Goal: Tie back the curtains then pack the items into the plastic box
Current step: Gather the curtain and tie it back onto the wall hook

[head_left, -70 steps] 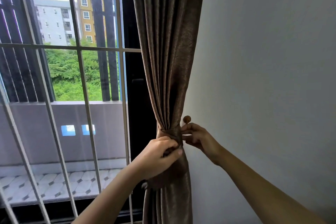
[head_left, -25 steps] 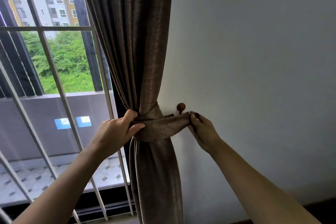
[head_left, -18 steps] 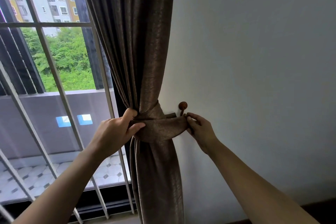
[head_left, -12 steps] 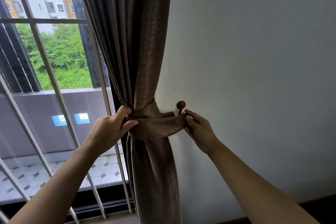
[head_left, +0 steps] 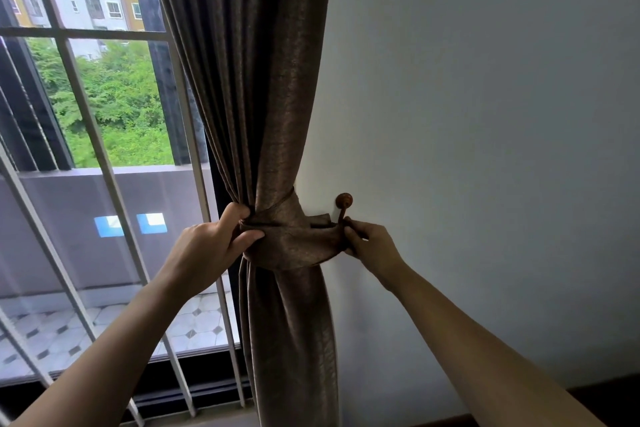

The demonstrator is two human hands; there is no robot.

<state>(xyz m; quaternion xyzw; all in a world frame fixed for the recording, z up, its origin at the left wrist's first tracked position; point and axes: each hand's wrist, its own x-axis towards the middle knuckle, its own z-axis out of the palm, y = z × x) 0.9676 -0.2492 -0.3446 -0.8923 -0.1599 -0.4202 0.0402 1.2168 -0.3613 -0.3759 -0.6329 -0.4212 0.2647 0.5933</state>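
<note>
Right hand (head_left: pixel 372 246) brought tieback (head_left: pixel 294 248) end up against hook (head_left: pixel 343 202).

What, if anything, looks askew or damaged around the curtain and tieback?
Nothing stands out. The tieback wraps the gathered curtain; the left hand grips its left side, the right hand pinches its end just under the hook. No tear or stain shows.

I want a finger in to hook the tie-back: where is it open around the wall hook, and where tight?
Open: bare wall above and right of the hook. Tight: just below it, where the right hand pinches the tie-back end at the stem; also left of the curtain, where the left hand grips the tie-back by the window bars.
</note>
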